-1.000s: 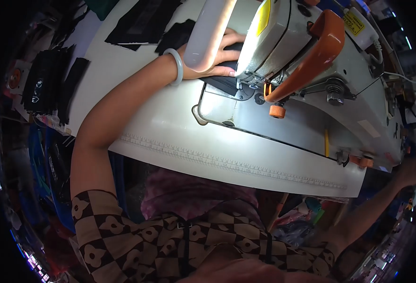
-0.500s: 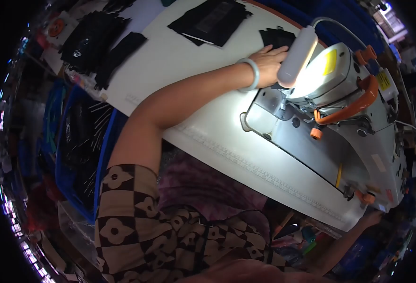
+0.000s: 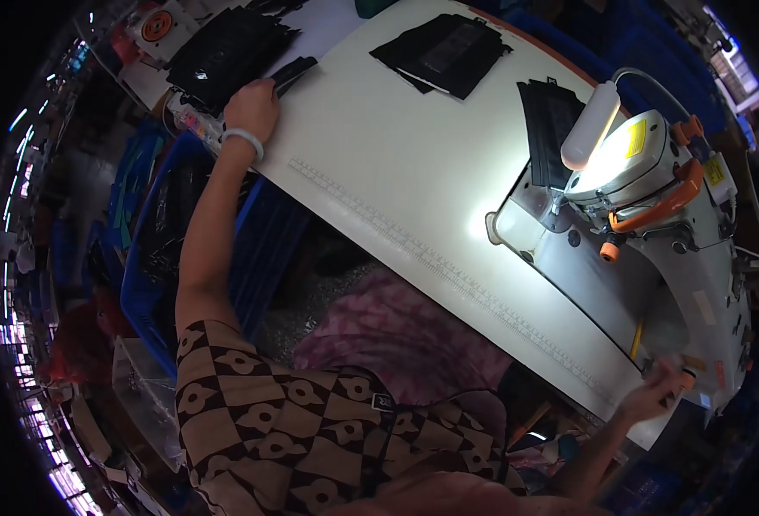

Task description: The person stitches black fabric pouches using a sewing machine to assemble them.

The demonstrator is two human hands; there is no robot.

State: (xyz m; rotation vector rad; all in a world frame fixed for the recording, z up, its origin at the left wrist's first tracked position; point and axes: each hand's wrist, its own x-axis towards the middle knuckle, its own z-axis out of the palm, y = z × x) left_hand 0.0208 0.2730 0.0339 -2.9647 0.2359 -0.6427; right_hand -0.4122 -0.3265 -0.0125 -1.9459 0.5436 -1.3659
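Note:
My left hand (image 3: 255, 109), with a pale bangle at the wrist, is at the far left of the white sewing table (image 3: 354, 129). Its fingers are curled over a narrow black fabric piece (image 3: 296, 72), beside a stack of black fabric pieces (image 3: 229, 53). Near the right end of the sewing machine (image 3: 629, 163), my right hand (image 3: 654, 393) is raised by an orange knob; motion blurs its fingers. Under the machine head, by the needle area, lies another black fabric piece (image 3: 551, 129).
A black fabric pile (image 3: 444, 53) rests at the table's back. The lit lamp (image 3: 592, 126) hangs by the machine head. A blue crate (image 3: 152, 258) with black material stands below the table's left side. A printed ruler (image 3: 448, 267) runs along the front edge.
My left hand has moved from beside the machine head to the black fabric at far left. My right hand has risen from the table's right corner towards the knob. The view has shifted.

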